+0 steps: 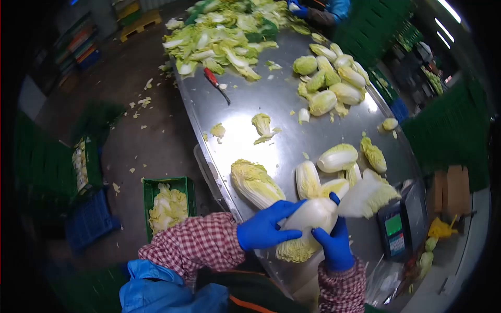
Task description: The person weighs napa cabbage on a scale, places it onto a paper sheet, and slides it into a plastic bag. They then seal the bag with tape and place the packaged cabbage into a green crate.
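Note:
My left hand, in a blue glove, grips a pale napa cabbage from the left, thumb across its lower side. My right hand, also gloved in blue, closes on the same cabbage from the right, its thumb pressed on the white base. The cabbage's leafy yellow-green end points down toward me. Just right of my right fingertips is a broad white leaf with a frilled edge. Beyond my left hand lies a larger napa cabbage. Several trimmed cabbages, one of them a white head, rest close behind the held one.
On the steel table lie a red-handled knife, a leaf heap and piled cabbages. A scale display stands at right. Below left, a green crate holds leaves. Another person's sleeve shows at the far end.

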Demonstrator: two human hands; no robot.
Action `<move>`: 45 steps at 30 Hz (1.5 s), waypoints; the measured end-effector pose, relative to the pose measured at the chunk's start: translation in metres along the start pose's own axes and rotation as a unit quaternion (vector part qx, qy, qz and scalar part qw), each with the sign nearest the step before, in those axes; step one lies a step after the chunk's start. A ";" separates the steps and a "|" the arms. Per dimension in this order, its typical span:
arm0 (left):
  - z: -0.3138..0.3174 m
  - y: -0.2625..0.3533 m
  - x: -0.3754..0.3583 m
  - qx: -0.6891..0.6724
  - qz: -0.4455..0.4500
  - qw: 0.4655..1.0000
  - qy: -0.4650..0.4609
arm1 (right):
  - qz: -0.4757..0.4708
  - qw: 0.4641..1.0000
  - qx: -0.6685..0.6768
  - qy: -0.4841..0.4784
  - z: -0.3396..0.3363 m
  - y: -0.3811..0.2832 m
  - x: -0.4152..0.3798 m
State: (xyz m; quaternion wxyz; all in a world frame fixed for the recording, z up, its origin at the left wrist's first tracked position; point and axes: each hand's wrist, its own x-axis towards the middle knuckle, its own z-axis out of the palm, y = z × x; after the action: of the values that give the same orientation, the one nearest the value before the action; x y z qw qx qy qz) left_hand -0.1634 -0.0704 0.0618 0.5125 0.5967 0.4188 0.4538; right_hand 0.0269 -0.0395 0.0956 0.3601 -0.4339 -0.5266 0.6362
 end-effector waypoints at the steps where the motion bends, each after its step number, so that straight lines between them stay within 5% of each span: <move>1: 0.006 0.003 0.002 0.008 0.003 1.000 0.014 | -0.005 1.000 0.000 -0.016 -0.005 -0.001 -0.001; 5: 0.004 0.015 0.000 0.109 -0.076 0.991 -0.018 | 0.001 0.998 0.013 -0.062 -0.019 -0.008 0.002; 9: -0.048 0.025 0.011 0.033 -0.171 0.983 -0.057 | 0.004 0.995 -0.026 -0.092 -0.009 -0.013 0.025; 11: -0.084 -0.006 0.024 -0.005 0.043 0.998 -0.053 | 0.051 0.963 -0.156 -0.215 -0.012 -0.020 0.048; 12: -0.118 0.003 0.041 -0.267 -0.078 0.961 0.004 | -0.041 0.871 -0.375 -0.316 -0.018 -0.018 0.070; 13: -0.168 0.019 0.069 -0.505 -0.193 0.839 0.058 | -0.042 0.871 -0.375 -0.315 -0.007 -0.009 0.086; 14: -0.210 0.022 0.111 -0.517 -0.098 0.847 0.075 | 0.063 0.923 -0.271 -0.265 0.005 0.000 0.104; 15: -0.258 0.001 0.150 -0.503 -0.005 0.856 0.119 | 0.167 0.949 -0.164 -0.210 0.015 0.010 0.125; 16: -0.280 0.017 0.166 -0.454 -0.061 0.837 0.299 | 0.160 0.979 -0.053 -0.118 0.030 0.025 0.155; 17: -0.297 -0.010 0.170 -0.324 -0.028 0.884 0.337 | 0.143 0.983 0.081 -0.075 0.058 0.015 0.184; 19: -0.294 -0.105 0.144 -0.236 -0.123 0.948 0.175 | 0.115 0.981 0.148 -0.041 0.107 -0.003 0.244; 20: -0.290 -0.056 0.133 0.151 -0.222 0.963 0.016 | 0.119 0.982 0.133 -0.068 0.133 -0.007 0.269; 21: -0.240 -0.115 0.114 -0.107 -0.047 0.984 0.136 | 0.123 0.981 0.118 -0.094 0.155 -0.010 0.294; 22: -0.253 -0.079 0.095 -0.434 -0.169 0.877 0.117 | 0.072 0.991 -0.055 -0.102 0.167 -0.005 0.321; 23: -0.269 -0.085 0.082 -0.464 -0.188 0.851 0.156 | 0.063 0.988 -0.008 -0.141 0.176 0.013 0.354; 24: -0.284 -0.092 0.069 -0.492 -0.208 0.823 0.193 | -0.010 0.973 -0.131 -0.188 0.191 0.007 0.386; 27: -0.319 -0.099 0.039 -0.594 -0.208 0.737 0.247 | -0.316 0.817 -0.412 -0.249 0.232 0.050 0.487; 29: -0.337 -0.094 0.029 -0.576 -0.248 0.743 0.235 | -0.426 0.591 -0.619 -0.294 0.271 0.066 0.527; 30: -0.341 -0.099 0.025 -0.546 -0.268 0.765 0.209 | -0.459 0.542 -0.629 -0.314 0.278 0.091 0.551; 33: -0.349 -0.091 0.023 -0.583 -0.247 0.756 0.166 | -0.441 0.564 -0.642 -0.275 0.280 0.123 0.582; 37: -0.350 -0.071 0.029 -0.633 -0.245 0.712 0.180 | -0.442 0.528 -0.674 -0.267 0.249 0.093 0.573; 39: -0.348 -0.070 0.032 -0.502 -0.222 0.815 0.185 | -0.401 0.673 -0.594 -0.181 0.221 0.075 0.553; 41: -0.352 -0.063 0.035 -0.483 -0.207 0.833 0.176 | -0.150 0.892 -0.424 -0.048 0.204 0.051 0.517; 43: -0.349 -0.060 0.037 -0.464 -0.195 0.848 0.166 | -0.129 0.953 -0.270 -0.051 0.204 0.006 0.459; 45: -0.342 -0.062 0.040 -0.559 -0.208 0.788 0.155 | -0.275 0.902 -0.313 -0.113 0.187 -0.006 0.416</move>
State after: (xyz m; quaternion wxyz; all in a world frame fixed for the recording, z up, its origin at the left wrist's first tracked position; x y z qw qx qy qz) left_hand -0.4882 0.0553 0.0260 0.7665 0.0258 0.2799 0.5774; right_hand -0.2981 0.2753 0.0425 0.3043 -0.2879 -0.8342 0.3586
